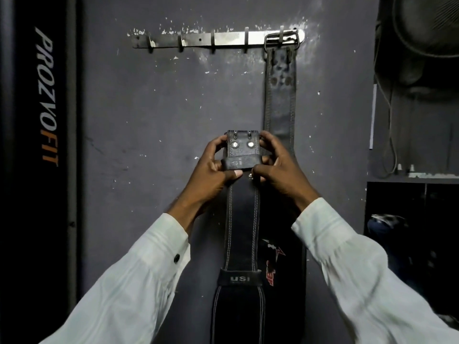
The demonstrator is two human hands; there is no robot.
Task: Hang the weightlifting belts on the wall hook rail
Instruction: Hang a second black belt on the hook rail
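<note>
1. From where I stand, the black belt (242, 219) is held up in front of the grey wall (161, 108). Its riveted end is well below the hook rail (231, 38), and the rest trails down out of sight.
2. The left hand (213, 170) grips the left edge of that end, with the thumb lying across the strap under the small loop (239, 163). The right hand (275, 165) has its fingers curled round the right edge. Both hands hold the belt firmly.
3. Handling, as I judge it: thick stitched leather, stiff across its width, bending only along its length, and fairly heavy. The dangling tail will likely swing as the belt goes up.
4. The riveted end is the sensible place to grip, since the metal there is what should catch a hook (I cannot make out its buckle frame from here).
5. Count of belts: two in view. One is in the hands. The other, a worn belt (279, 100), already hangs by its buckle (282, 42) from the rightmost hook.
6. Count of hooks: five on the rail, one taken and four free.
7. On the held belt I count two rivets, two metal prongs at the top edge, and two loops, the lower loop (239, 279) being further down the strap.
</note>
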